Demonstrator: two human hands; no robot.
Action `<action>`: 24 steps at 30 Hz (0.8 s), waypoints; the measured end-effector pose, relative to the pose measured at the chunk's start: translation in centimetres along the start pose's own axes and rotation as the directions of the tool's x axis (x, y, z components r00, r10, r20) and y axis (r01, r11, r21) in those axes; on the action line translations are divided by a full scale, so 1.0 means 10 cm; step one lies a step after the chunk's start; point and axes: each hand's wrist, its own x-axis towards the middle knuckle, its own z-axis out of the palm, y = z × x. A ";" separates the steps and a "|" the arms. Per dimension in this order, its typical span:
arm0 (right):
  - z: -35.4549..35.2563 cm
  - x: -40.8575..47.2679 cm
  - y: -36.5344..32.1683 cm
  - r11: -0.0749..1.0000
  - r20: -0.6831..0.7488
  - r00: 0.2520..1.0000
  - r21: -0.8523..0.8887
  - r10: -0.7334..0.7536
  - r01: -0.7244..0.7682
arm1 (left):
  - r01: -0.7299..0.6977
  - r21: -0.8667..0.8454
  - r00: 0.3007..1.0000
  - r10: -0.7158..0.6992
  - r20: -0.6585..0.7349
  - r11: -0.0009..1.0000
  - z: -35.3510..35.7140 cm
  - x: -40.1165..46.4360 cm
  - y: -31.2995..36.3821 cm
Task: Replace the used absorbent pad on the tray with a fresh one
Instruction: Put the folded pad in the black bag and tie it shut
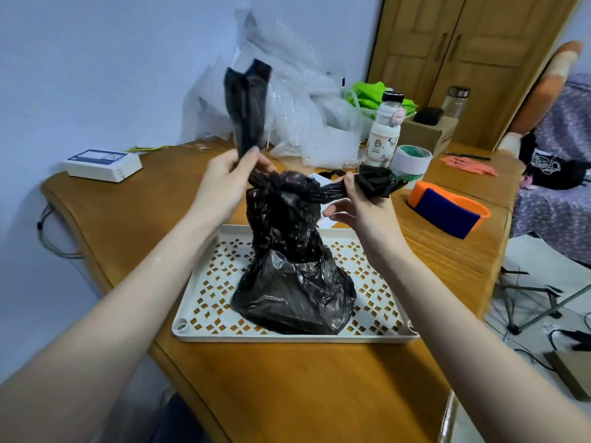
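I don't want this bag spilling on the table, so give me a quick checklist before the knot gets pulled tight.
1. Left hand has a grip on one handle strip of the crinkled black plastic bag: ok, that strip sticks upward.
2. Right hand has a grip on the other strip: ok, pulled out sideways.
3. Bag neck gathered between the hands: ok, bunched but not yet knotted.
4. Bag base rests inside the white perforated plastic tray: ok.
5. Used pad is inside the bag: cannot tell, the bag is opaque.
6. Fresh pad within reach: cannot tell, none clearly visible.
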 end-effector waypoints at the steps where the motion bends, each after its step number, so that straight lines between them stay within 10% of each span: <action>1: -0.01 -0.01 -0.02 1.000 0.005 1.000 -0.025 -0.016 0.016 | -0.001 0.015 0.999 0.001 -0.049 1.000 -0.01 0.01 -0.02; 12: -0.08 -0.15 -0.03 0.992 -0.031 0.999 -0.127 -0.031 0.026 | 0.113 0.017 0.971 -0.107 -0.213 0.993 -0.08 -0.13 -0.34; 20: 0.15 0.01 -0.63 0.986 0.163 0.975 0.098 -0.152 0.137 | -0.183 0.192 0.931 0.107 0.350 0.964 -0.10 -0.18 0.39; 24: 0.30 -0.03 -0.82 0.973 0.330 0.917 0.014 -0.223 0.232 | -0.288 0.401 0.948 0.200 0.246 0.870 0.07 -0.11 0.50</action>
